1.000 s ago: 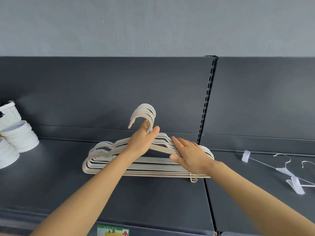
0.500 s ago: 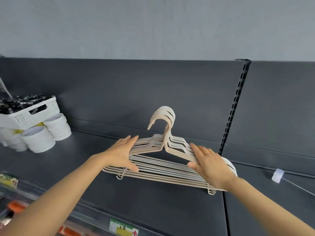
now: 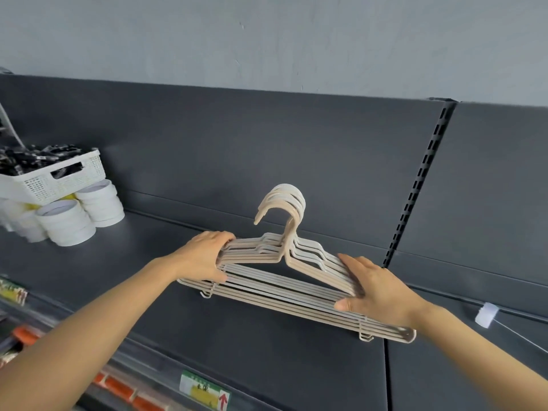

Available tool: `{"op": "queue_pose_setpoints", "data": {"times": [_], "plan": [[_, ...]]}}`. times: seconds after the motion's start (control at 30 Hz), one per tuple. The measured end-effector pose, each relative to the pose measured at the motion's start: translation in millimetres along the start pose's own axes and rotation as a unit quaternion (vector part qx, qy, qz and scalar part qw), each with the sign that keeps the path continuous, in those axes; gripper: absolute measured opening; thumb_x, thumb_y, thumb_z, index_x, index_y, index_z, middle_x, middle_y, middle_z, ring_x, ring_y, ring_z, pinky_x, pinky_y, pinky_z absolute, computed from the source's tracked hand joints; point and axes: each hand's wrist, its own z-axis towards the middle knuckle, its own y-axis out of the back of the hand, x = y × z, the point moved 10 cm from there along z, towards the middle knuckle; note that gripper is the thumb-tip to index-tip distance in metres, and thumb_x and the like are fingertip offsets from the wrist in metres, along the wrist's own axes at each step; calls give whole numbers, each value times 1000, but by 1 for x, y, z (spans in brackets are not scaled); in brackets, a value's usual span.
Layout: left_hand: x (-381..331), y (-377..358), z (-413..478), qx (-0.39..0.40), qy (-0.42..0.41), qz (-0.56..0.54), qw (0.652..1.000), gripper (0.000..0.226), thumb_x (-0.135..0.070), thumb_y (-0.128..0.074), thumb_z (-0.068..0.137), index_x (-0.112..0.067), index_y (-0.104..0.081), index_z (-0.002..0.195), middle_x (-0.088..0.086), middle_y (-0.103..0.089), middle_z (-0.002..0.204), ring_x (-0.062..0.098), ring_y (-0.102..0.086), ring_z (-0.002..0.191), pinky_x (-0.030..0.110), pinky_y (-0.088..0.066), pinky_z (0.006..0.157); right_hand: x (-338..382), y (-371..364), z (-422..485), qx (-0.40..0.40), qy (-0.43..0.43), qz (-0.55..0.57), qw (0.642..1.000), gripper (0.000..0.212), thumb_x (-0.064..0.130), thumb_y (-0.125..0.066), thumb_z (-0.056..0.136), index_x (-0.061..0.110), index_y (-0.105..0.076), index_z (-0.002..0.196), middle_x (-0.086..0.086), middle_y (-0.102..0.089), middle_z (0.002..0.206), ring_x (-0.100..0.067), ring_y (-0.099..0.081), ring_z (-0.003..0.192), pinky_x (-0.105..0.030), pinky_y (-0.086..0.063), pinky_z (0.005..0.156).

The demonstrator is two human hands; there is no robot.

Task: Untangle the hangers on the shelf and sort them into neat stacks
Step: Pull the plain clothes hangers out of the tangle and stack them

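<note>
I see my left hand [image 3: 204, 256] and right hand [image 3: 375, 287] gripping opposite ends of the beige hangers [image 3: 278, 280] stacked on the dark shelf [image 3: 252, 345]. A white basket [image 3: 56, 179] sits on rolls [image 3: 80, 215] far left.

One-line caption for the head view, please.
Both hands, left hand and right hand, square up a stack of beige plastic hangers on the dark grey shelf.

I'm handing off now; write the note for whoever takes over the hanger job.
Left hand: gripping the left end of the beige hanger stack.
Right hand: gripping the right end.
Stack: hooks nested and pointing up, bars roughly aligned, at the shelf joint; whether it rests on the shelf is unclear.
Done: this bundle is gathered.
Left: square it and set it down; a clip hanger lies at right.
</note>
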Motion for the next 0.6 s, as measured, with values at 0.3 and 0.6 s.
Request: {"op": "queue_pose_setpoints", "data": {"times": [0.3, 0.6], "plan": [[6, 9, 11, -56, -15, 68, 996, 36, -31, -59, 83, -22, -51, 117, -10, -50, 96, 15, -44, 95, 31, -35, 86, 7, 6, 10, -29, -31, 23, 999, 73, 49, -65, 78, 29, -29, 138, 7, -48, 118, -14, -51, 103, -27, -40, 89], [61, 30, 31, -64, -43, 50, 996, 16, -26, -59, 86, -20, -54, 100, -10, -53, 88, 15, -46, 91, 35, -38, 87, 37, -3, 59, -37, -67, 23, 997, 75, 51, -64, 79, 25, -29, 140, 5, -48, 121, -16, -52, 103, -28, -43, 90]]}}
